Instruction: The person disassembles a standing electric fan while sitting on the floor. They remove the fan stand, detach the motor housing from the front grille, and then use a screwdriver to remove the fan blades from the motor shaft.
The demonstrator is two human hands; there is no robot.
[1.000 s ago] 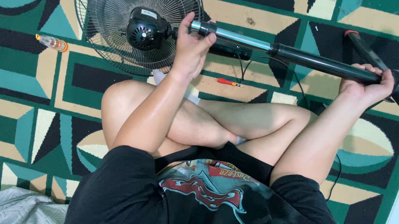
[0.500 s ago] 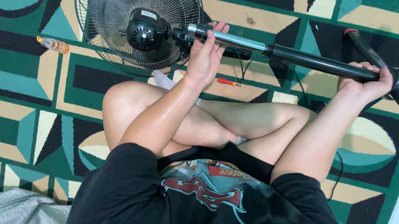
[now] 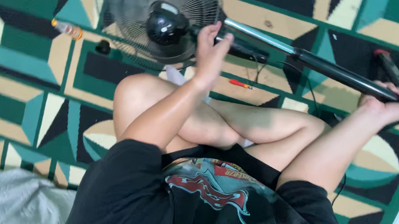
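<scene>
Two hands are on one stand fan, seen from the head camera. My left hand [image 3: 211,54] is at the neck of the fan, where the silver inner tube [image 3: 262,35] meets the black motor housing [image 3: 166,23]; the fingers curl about that joint, though how tightly they close I cannot tell through the blur. My right hand [image 3: 389,105] is wrapped around the lower end of the black pole [image 3: 344,75], fingers over it, thumb beneath. The fan lies tilted across the patterned carpet [image 3: 20,73] above my crossed legs [image 3: 219,116], its wire grille [image 3: 136,6] to the left of the motor housing. Below the pole, a red-handled screwdriver [image 3: 240,84] lies on the carpet, apart from both hands. Left of the grille rests a clear bottle with an orange cap [image 3: 68,29], and just beside the grille's lower edge sits a small black knob [image 3: 103,46]. A black cable [image 3: 310,91] trails down from the pole.
</scene>
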